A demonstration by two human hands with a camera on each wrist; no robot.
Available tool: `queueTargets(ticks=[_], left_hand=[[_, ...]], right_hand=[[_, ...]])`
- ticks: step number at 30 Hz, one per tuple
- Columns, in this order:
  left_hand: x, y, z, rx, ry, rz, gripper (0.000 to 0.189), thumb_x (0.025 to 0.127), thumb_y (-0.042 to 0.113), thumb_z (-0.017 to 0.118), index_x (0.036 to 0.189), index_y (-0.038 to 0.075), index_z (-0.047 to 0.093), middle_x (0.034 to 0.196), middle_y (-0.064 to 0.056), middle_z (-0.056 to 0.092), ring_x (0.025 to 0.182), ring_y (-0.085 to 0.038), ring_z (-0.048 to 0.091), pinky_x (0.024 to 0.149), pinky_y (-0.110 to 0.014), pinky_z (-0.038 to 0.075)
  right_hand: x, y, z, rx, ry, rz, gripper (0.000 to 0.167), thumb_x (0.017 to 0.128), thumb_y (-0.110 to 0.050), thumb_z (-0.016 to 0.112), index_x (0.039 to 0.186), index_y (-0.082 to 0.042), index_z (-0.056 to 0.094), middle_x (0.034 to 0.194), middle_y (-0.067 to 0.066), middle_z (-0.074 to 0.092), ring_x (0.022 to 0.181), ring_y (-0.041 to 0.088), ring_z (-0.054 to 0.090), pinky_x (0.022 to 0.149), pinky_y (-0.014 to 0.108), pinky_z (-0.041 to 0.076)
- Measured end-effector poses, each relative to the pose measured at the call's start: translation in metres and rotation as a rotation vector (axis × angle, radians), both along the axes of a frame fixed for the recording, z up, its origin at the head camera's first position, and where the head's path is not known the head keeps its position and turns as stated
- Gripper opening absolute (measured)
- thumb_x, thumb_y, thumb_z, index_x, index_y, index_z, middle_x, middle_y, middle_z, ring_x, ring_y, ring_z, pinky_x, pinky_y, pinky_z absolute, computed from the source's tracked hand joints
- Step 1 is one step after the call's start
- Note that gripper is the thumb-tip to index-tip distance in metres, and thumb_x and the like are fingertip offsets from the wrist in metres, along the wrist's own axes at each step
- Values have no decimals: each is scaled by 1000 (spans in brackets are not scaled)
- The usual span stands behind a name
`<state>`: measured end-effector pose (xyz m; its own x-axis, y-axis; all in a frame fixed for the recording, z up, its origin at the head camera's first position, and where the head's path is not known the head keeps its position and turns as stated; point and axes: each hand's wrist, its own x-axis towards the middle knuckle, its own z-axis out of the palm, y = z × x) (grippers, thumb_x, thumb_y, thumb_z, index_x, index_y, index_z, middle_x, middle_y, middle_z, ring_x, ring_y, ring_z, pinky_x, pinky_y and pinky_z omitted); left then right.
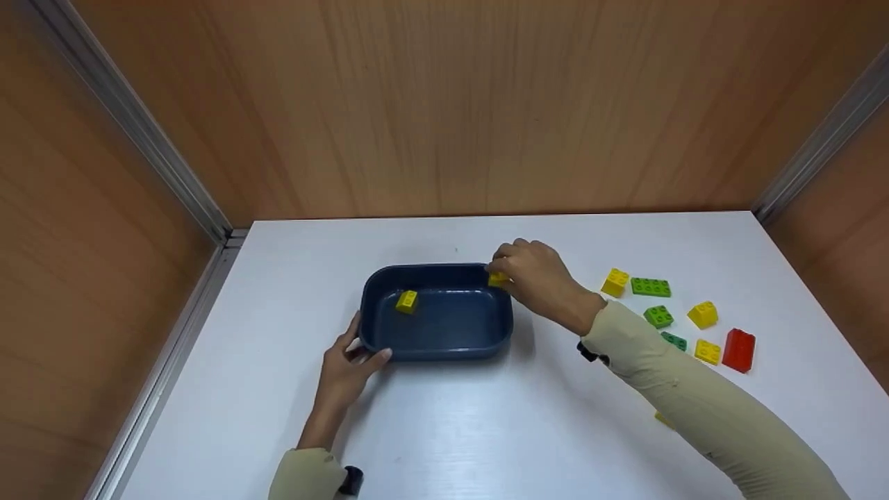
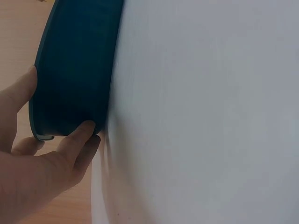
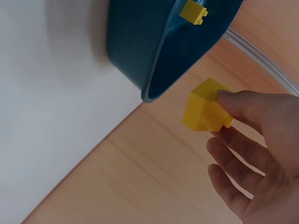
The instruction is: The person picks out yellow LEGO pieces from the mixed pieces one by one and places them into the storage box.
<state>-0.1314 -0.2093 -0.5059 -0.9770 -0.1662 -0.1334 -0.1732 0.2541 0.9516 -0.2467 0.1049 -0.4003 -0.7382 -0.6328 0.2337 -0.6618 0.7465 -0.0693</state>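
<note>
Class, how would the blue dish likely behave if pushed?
The blue dish is probably stiff: its wall shows no dent under the left grip. Broad and shallow, it seems unlikely to tip. Its glossy interior may feel slippery.

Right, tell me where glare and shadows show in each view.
Head view: pale glare on the smooth white tabletop near the bottom edge, a soft shadow right of the dark blue rectangular tray; left wrist view: the tabletop looks greyer, with a soft shadow below the tray's corner; right wrist view: greyish shadow beside the tray, small glints inside it.
</note>
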Motion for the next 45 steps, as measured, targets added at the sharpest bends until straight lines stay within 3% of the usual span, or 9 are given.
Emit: queueTargets(ticks=[15, 24, 45], left_hand=[[0, 0, -1, -11, -13, 9, 87, 95, 14, 80, 168, 16, 32, 165, -27, 36, 140, -49, 50, 106, -44, 54], [0, 0, -2, 6, 3, 0, 87, 95, 13, 80, 168, 14, 31, 165, -26, 37, 139, -48, 52, 106, -43, 54], [1, 1, -4, 8, 14, 7, 86, 94, 13, 81, 167, 15, 34, 166, -25, 38, 139, -48, 52, 107, -46, 53]], right_hand=[[-11, -34, -4, 28, -50, 50, 28, 90, -10, 86, 118, -11, 83, 116, 7, 79, 105, 27, 72, 91, 43, 61], [-12, -53, -9, 53, -9, 118, 23, 93, -14, 84, 115, -11, 84, 111, 7, 79, 99, 27, 73, 88, 42, 62], [-27, -76, -18, 127, -164, 137, 25, 96, -7, 79, 120, -8, 81, 115, 12, 78, 107, 29, 73, 101, 45, 59]])
